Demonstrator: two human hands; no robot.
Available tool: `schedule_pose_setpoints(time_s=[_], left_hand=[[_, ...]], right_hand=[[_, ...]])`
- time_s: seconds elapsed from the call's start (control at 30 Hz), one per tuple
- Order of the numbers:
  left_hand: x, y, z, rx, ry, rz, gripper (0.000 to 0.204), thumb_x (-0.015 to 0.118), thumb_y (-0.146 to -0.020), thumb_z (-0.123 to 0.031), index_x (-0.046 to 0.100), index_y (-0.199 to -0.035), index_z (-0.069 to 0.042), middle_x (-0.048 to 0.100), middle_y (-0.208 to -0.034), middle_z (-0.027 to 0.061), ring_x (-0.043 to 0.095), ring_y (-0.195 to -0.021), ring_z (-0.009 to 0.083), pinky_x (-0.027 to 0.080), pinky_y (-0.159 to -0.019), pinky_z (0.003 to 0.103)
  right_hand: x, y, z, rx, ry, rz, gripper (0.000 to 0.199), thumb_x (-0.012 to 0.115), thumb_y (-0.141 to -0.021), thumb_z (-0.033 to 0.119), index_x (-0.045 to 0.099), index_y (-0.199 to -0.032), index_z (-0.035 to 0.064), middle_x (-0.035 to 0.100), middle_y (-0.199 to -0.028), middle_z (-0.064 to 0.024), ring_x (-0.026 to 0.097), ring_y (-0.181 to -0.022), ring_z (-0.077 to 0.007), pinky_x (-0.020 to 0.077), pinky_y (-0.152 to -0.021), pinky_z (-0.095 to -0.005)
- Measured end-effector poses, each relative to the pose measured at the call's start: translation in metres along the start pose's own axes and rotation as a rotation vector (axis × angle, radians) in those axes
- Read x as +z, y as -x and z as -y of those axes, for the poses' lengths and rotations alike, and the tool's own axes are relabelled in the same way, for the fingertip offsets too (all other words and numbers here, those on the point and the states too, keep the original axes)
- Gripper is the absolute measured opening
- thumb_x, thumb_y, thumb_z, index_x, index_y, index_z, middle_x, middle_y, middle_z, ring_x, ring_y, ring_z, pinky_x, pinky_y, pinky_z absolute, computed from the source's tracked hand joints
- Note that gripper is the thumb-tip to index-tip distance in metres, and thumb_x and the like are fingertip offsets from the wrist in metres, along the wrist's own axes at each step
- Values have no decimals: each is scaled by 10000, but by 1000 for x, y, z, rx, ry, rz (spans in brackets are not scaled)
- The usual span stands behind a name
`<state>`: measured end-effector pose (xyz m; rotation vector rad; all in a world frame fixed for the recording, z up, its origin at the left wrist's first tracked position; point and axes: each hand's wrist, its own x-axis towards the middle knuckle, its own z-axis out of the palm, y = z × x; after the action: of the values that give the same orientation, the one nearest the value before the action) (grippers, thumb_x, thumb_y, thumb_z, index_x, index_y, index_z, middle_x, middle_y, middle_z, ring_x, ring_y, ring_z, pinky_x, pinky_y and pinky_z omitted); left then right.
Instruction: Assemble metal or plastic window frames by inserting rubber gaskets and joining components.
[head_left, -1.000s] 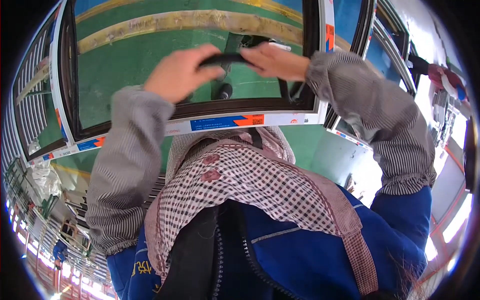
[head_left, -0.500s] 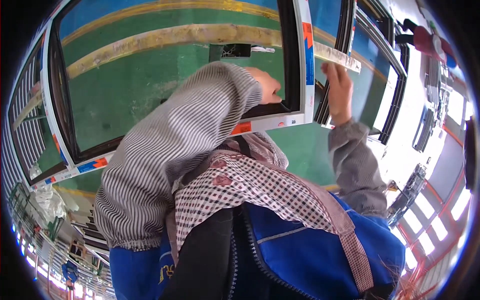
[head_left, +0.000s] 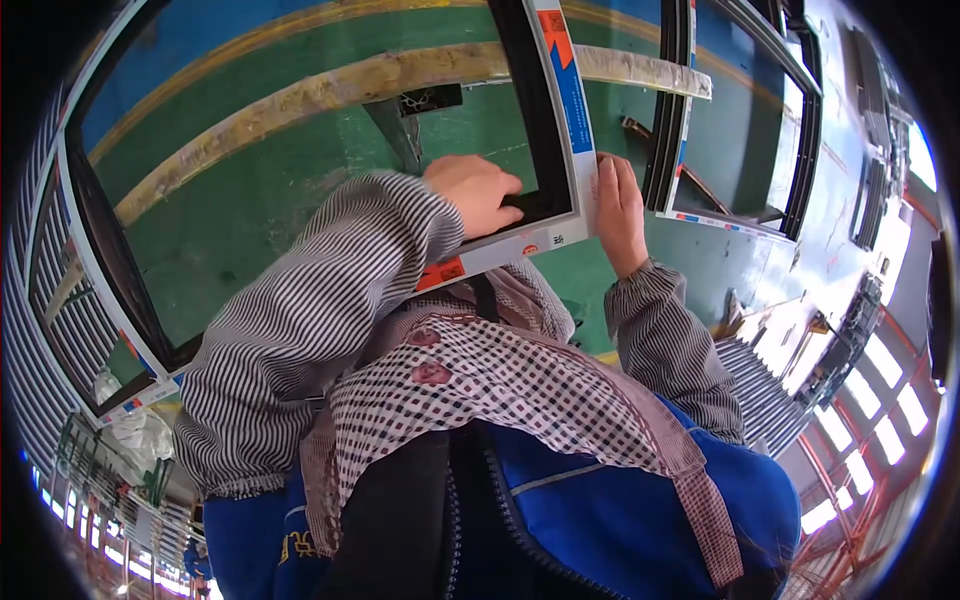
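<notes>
A large rectangular window frame (head_left: 582,170) lies in front of me, with white film, orange and blue printed strips, and a black rubber gasket (head_left: 535,110) along its inner edge. My left hand (head_left: 472,195) reaches over the near rail into the opening, close to the near right corner. Its thumb and index finger point apart toward the black inner edge; I see nothing between them. At the outer side of the right rail, my right hand (head_left: 622,220) holds the frame's edge, thumb on top. Its other fingers are partly hidden.
A worn, stained support bar (head_left: 400,72) passes beneath the frame. Another window frame (head_left: 725,226) stands to the right, and a further one (head_left: 140,395) to the left. Below lies a green floor (head_left: 300,180). Clear plastic wrap (head_left: 140,435) lies at the lower left.
My right hand has come down and left onto the frame's right edge. My left hand has drawn left from the corner, its fingers spreading. The frame appears shifted left in view.
</notes>
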<state>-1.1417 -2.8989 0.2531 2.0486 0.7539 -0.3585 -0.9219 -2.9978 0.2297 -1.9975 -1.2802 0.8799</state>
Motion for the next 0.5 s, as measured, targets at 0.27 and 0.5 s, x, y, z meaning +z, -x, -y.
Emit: schedule_pose_setpoints(time_s=[0.27, 0.5], left_hand=[[15, -48, -12, -120, 302, 308, 452, 504, -931, -420, 649, -1174, -68, 680, -1110, 144, 643, -1023, 304, 475, -906, 385], [33, -12, -10, -155, 626, 13, 378, 613, -879, -318, 673, -1103, -19, 692, -1033, 178, 664, -972, 306, 491, -875, 361]], right_hand=[[8, -28, 15, 66, -131, 23, 309, 439, -1013, 238, 593, -1111, -11, 607, -1059, -176, 594, -988, -294, 452, -878, -344], [10, -25, 19, 3, -70, 28, 325, 426, -1032, 246, 567, -1170, -13, 596, -989, -63, 523, -879, -115, 431, -819, -265]])
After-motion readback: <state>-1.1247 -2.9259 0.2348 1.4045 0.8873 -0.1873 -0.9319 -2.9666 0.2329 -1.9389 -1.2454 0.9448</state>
